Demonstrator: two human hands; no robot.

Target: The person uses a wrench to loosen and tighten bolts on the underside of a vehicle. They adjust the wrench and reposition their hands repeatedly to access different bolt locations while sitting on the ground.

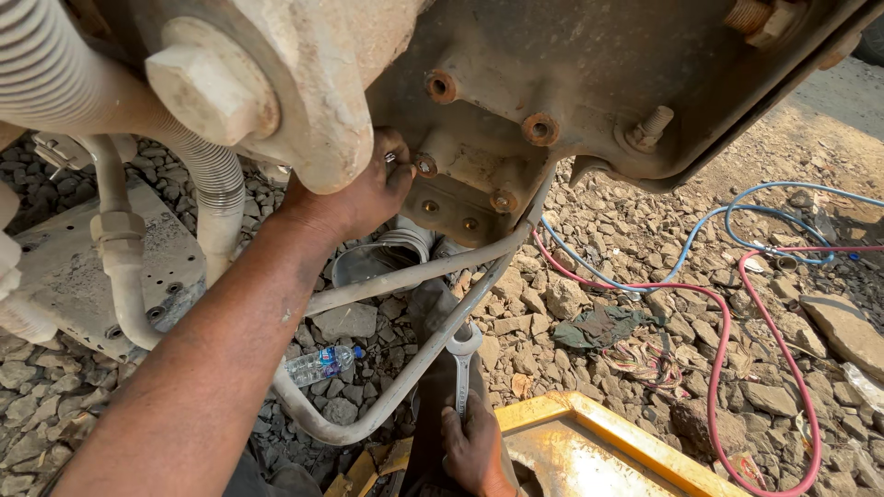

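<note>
Nearest, at 6 o'clock: right hand [474, 451], fingers clenched around the shank of a combination spanner [461, 361], open end up, not yet on a fastener. Beside it, at 5 o'clock: yellow metal frame [635, 442]. Farther, toward 12 o'clock: left hand [368, 189], fingers pinching a small nut [390, 157] at the rusty bracket [479, 175]. Several bolt holes [540, 128] empty; fastening apparently at an early, hand-threading stage. Farthest, at 3 o'clock: red and blue hoses [737, 276] on gravel.

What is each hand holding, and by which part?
Right hand grips a spanner by the lower shank, open jaw upward. Left hand pinches a small metal piece at a bolt hole; unclear what.
</note>
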